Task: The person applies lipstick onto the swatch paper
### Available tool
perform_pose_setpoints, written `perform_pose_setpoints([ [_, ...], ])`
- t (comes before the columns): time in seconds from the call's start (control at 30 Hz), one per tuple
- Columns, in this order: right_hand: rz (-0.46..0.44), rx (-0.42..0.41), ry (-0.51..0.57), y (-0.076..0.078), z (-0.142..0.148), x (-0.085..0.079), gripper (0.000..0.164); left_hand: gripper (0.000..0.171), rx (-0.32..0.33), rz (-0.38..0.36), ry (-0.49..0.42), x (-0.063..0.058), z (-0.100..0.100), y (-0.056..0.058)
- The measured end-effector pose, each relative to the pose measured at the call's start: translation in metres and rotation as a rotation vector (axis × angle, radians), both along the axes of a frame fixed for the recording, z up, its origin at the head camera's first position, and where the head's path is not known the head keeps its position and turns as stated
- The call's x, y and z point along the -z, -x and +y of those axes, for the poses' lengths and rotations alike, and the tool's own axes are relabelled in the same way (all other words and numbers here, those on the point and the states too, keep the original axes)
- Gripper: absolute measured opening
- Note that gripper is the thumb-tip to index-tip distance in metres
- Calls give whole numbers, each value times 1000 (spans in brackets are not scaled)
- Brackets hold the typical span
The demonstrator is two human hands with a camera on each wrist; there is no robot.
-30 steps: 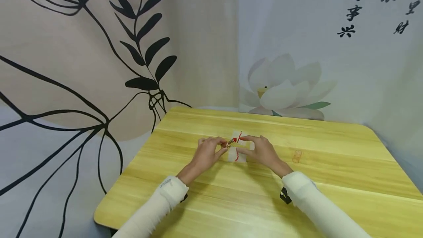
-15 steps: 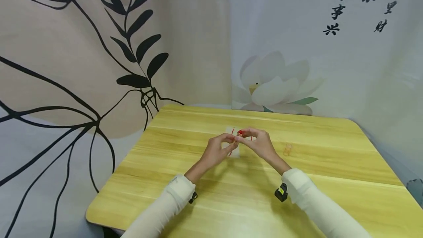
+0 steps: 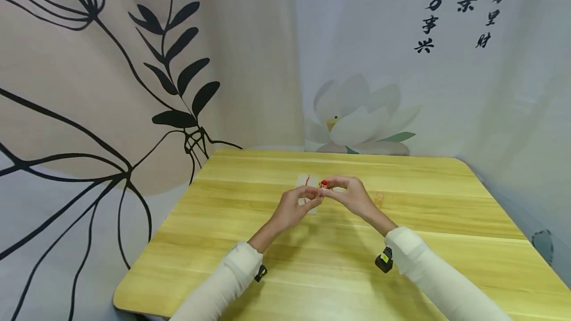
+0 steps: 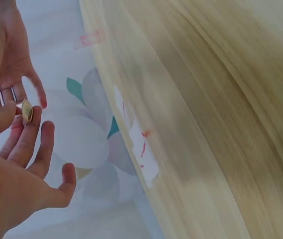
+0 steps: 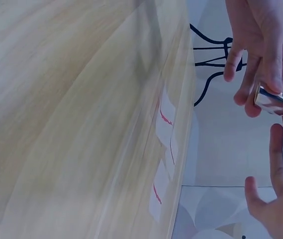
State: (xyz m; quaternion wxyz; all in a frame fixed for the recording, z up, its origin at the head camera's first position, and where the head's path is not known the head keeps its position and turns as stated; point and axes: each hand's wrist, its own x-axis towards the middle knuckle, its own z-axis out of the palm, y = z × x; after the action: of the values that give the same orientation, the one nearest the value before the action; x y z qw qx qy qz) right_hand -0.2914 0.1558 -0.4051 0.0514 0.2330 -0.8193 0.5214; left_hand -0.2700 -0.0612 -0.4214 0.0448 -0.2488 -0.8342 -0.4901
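A lipstick (image 3: 323, 186) with a gold tube and red tip is raised over the table, red end uppermost in the head view. My left hand (image 3: 290, 207) pinches its lower part between thumb and fingers. From the other side, my right hand (image 3: 352, 194) pinches the upper part with its thumb and index finger. In the left wrist view the round gold base of the lipstick (image 4: 27, 112) faces the camera. The shiny tube of the lipstick (image 5: 273, 99) shows in the right wrist view; fingers hide its other end. White paper slips (image 5: 165, 117) bearing red strokes lie beyond the hands.
Under everything is a yellow wood-grain table (image 3: 267, 167). A small clear piece with orange-red lines (image 3: 379, 199) lies right of the paper slips, partly behind my right hand. Printed curtains (image 3: 258, 63) hang along the table's far edge.
My right hand has come from beside the paper to the lipstick, which the left hand held alone. The lipstick has gone from slanted to nearly upright. The head view has swung slightly right.
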Motion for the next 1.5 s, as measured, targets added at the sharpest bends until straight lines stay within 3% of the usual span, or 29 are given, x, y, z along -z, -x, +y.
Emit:
perform_pose_setpoints([
  [0.27,-63,-88,32,-7,6,-1,28,27,33,4,-15,0,0,-8],
  [0.5,-86,-126,34,-9,9,-4,30,31,71,-35,-28,-5,1,-13],
  [0.83,-137,-192,18,-15,12,-5,39,31,164,-87,-64,-1,1,-16],
  [1.2,-189,-413,61,-31,19,-5,44,34,267,-184,-115,0,2,-28],
  [1.5,-174,-408,64,-45,19,-10,45,42,350,-233,-175,-1,4,-35],
])
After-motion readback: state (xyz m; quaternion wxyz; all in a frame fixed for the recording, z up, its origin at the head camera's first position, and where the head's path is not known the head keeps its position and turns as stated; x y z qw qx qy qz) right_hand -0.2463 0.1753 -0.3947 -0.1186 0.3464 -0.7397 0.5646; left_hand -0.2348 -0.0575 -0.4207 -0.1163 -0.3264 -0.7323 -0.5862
